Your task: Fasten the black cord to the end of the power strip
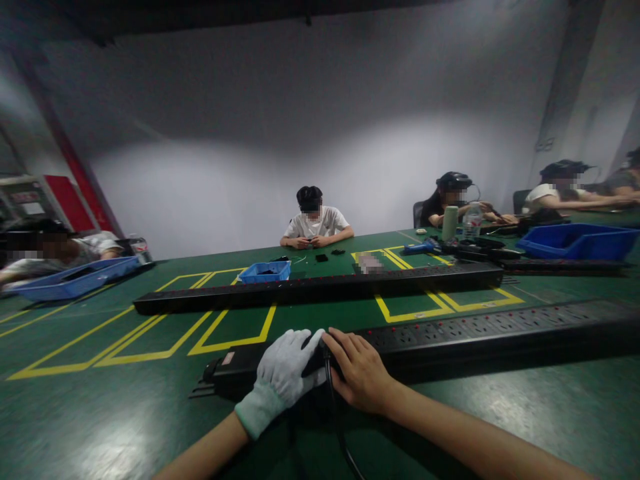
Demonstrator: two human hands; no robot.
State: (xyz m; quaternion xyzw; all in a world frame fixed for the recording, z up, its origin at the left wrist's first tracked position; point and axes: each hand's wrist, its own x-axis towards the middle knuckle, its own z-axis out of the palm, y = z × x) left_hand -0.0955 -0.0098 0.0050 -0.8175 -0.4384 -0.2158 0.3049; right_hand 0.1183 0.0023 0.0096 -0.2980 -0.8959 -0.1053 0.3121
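A long black power strip [480, 340] with rows of sockets and small red parts lies across the table before me. My left hand [285, 367], in a white glove with a pale green cuff, is closed over the strip near its left end. Beside it, my bare right hand [363, 370] is closed at the end of a black cable [334, 407], its fingertips close to the gloved ones. The cable runs down from between the hands toward my body. Its end is hidden by the fingers, so I cannot tell whether it sits in a socket.
A second black power strip [320, 288] lies farther back. Beyond are a small blue tray [265, 272], a blue bin [577, 241], a left blue bin [83, 279], a green bottle [450, 223] and a blue tool [423, 247]. Yellow tape marks the green table [165, 407]. Several people sit around.
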